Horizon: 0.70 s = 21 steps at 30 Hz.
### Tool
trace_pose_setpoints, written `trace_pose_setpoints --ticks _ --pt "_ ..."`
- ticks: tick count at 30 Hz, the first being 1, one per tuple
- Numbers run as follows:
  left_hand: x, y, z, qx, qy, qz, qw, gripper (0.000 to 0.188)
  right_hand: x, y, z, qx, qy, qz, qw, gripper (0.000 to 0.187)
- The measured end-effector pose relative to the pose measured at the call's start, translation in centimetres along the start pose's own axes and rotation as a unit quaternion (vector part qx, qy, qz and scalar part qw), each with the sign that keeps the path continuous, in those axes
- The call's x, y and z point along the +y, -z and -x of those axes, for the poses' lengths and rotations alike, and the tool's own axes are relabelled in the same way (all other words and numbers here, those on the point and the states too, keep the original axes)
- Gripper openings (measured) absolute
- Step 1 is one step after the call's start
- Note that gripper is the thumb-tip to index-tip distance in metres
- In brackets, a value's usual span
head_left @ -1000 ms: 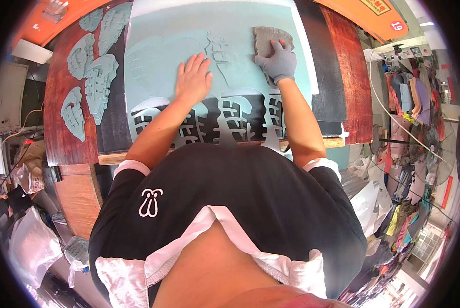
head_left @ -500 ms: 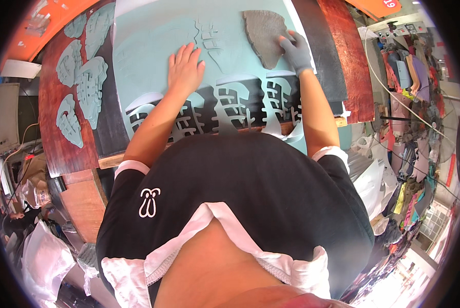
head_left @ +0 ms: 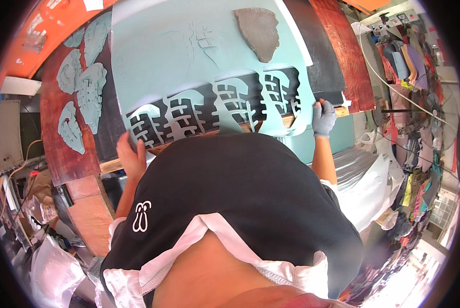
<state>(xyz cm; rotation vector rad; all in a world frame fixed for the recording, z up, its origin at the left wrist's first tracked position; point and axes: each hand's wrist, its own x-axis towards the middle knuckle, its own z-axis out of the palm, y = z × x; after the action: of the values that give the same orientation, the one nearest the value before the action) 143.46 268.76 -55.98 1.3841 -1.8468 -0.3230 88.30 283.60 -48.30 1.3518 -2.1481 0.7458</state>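
Note:
A pale teal sheet [head_left: 153, 66] covers the work table, with a row of shoe-part-shaped cut-outs along its near edge. My bare left hand [head_left: 132, 156] pinches the sheet's near left corner between thumb and fingers. At the near right corner my right hand [head_left: 323, 119], in a grey glove with bare fingertips, has its fingers curled on the sheet's edge. A grey-brown slab [head_left: 258, 33] with a rough rim lies on the sheet's far right part, apart from both hands. Near the sheet's middle, cut outlines [head_left: 205, 41] show in its surface.
Several stacks of cut teal pieces [head_left: 90, 97] lie at the left on the red-brown board [head_left: 53, 128]. Orange machine parts [head_left: 30, 38] stand at the far left. Crowded piles of coloured material [head_left: 402, 82] and white plastic sheeting [head_left: 363, 190] are at the right.
Both hands have come back toward me and outward, from the sheet's surface to its near corners. My right hand has left the slab. The sheet has shifted slightly toward me.

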Motion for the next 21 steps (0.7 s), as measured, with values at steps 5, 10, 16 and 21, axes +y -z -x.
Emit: trace_pose_setpoints --ticks 5,10,16,21 --pt "-0.8 -2.2 3.0 0.143 0.038 0.042 0.988 0.040 -0.3 -0.5 0.3 0.070 -0.036 -0.039 0.996 0.019" --pt "-1.8 -2.8 3.2 0.142 0.090 0.046 0.985 0.033 -1.5 0.0 -0.1 0.093 -0.046 -0.060 0.993 0.017" --pt "-3.0 -3.5 2.9 0.169 0.072 0.032 0.983 0.032 -0.8 -1.7 -0.6 0.112 -0.019 -0.049 0.992 0.023" --pt "-3.6 -3.9 2.9 0.223 0.018 0.083 0.971 0.032 -4.5 0.7 -4.6 0.105 0.079 -0.160 0.978 0.031"
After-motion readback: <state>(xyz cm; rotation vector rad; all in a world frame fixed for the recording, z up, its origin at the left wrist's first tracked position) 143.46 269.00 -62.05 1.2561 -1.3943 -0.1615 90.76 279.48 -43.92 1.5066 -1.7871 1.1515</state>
